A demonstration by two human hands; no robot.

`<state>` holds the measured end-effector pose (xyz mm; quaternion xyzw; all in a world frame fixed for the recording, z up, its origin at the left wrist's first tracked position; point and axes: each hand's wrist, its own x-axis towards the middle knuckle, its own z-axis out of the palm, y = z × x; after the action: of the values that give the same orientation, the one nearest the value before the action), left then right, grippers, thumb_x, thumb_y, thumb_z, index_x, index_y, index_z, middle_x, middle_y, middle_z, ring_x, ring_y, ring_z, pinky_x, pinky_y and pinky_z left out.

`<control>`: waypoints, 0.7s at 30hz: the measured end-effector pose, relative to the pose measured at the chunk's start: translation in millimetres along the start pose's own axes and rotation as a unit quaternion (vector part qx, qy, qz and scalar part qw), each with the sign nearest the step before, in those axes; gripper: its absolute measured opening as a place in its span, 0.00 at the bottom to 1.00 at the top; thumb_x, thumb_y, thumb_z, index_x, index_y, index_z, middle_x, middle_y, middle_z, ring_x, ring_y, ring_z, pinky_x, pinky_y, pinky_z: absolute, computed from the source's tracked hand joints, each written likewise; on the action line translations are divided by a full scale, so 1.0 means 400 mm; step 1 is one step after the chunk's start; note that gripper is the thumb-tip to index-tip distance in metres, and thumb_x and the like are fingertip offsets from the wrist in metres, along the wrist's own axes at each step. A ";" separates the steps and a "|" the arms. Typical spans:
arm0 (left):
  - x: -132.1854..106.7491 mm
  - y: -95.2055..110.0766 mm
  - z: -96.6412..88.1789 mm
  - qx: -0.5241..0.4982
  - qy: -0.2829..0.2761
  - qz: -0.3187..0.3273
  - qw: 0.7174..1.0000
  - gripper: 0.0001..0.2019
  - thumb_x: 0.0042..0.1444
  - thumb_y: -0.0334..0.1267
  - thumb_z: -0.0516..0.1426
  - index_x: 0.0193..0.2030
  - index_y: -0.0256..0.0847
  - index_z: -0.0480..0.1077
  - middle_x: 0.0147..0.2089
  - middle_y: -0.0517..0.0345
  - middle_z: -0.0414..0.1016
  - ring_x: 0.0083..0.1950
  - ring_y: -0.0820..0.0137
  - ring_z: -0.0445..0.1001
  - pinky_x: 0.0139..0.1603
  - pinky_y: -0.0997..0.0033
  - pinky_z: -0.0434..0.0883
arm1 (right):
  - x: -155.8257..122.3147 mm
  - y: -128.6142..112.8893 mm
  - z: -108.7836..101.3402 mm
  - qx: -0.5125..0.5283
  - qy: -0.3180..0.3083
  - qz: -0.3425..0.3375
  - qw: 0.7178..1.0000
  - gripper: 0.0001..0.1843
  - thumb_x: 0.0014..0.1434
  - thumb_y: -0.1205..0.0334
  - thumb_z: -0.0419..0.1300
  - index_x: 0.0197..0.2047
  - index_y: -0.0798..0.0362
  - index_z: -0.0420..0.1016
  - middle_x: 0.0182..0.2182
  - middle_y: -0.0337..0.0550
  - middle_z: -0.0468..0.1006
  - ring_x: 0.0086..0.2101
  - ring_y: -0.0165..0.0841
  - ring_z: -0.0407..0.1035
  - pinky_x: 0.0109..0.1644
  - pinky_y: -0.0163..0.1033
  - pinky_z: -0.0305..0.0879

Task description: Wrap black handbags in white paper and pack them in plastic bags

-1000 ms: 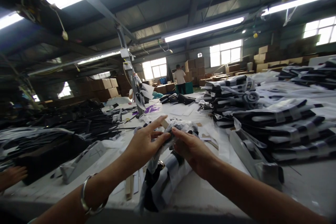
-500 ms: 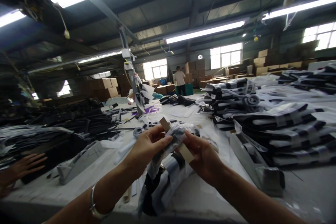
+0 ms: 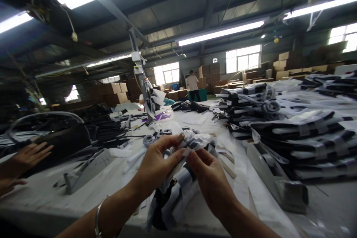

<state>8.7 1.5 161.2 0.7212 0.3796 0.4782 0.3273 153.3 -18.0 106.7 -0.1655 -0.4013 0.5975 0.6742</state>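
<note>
Both my hands meet over the white table point(image 3: 44, 200), holding a clear plastic bag with a black belt inside point(image 3: 178, 189). My left hand point(image 3: 158, 161), with a metal bangle at the wrist, pinches the crumpled top of the bag, and a small brown cardboard tag point(image 3: 180, 137) sticks out by its fingertips. My right hand point(image 3: 206, 174) grips the same bag top from the right, fingers closed. The lower part of the bag hangs down over the table's near edge.
A tall pile of bagged black belts point(image 3: 301, 126) fills the right side, with a grey tape dispenser point(image 3: 279, 182) in front of it. Another dispenser point(image 3: 86, 171) lies left. A co-worker's hand point(image 3: 25, 158) rests on dark goods at far left. A person point(image 3: 193, 83) stands by cartons far back.
The brown card held out in my right hand half a second ago is gone from it; both hands have drawn together on the bag top. The co-worker's hand has moved further onto the table.
</note>
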 end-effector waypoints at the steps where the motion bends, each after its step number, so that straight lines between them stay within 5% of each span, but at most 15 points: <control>1: -0.003 0.001 0.002 0.013 0.003 0.009 1.000 0.16 0.54 0.44 0.66 0.49 0.44 0.77 0.50 0.54 0.79 0.54 0.59 0.75 0.59 0.64 0.68 | 0.002 0.006 0.001 -0.006 0.011 -0.008 1.000 0.16 0.58 0.55 0.69 0.49 0.49 0.81 0.46 0.45 0.81 0.51 0.41 0.72 0.60 0.46 0.62; 9: -0.015 0.004 0.017 0.086 0.032 0.080 0.993 0.12 0.57 0.39 0.63 0.47 0.42 0.78 0.44 0.55 0.77 0.45 0.65 0.77 0.51 0.66 0.72 | 0.017 0.058 0.008 -0.049 0.064 -0.089 0.993 0.17 0.63 0.51 0.63 0.52 0.47 0.78 0.48 0.43 0.81 0.50 0.40 0.72 0.61 0.46 0.62; 15: -0.020 0.024 -0.007 0.110 -0.003 0.112 0.988 0.10 0.59 0.38 0.60 0.48 0.42 0.76 0.44 0.57 0.78 0.46 0.66 0.78 0.50 0.69 0.72 | 0.019 0.060 0.010 -0.068 0.051 -0.096 0.992 0.18 0.65 0.52 0.60 0.55 0.47 0.75 0.49 0.42 0.80 0.50 0.39 0.72 0.61 0.45 0.62; 21: 0.001 0.038 -0.027 0.265 0.022 0.158 0.951 0.05 0.60 0.37 0.60 0.37 0.44 0.79 0.36 0.62 0.80 0.37 0.71 0.78 0.42 0.74 0.71 | 0.016 0.060 0.014 -0.086 0.051 -0.096 0.990 0.18 0.63 0.51 0.62 0.53 0.50 0.75 0.48 0.44 0.80 0.48 0.39 0.72 0.56 0.44 0.65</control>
<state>2.3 -4.4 177.7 0.8221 0.3812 0.4213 0.0364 132.7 -7.8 95.6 -0.2135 -0.4299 0.4839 0.7318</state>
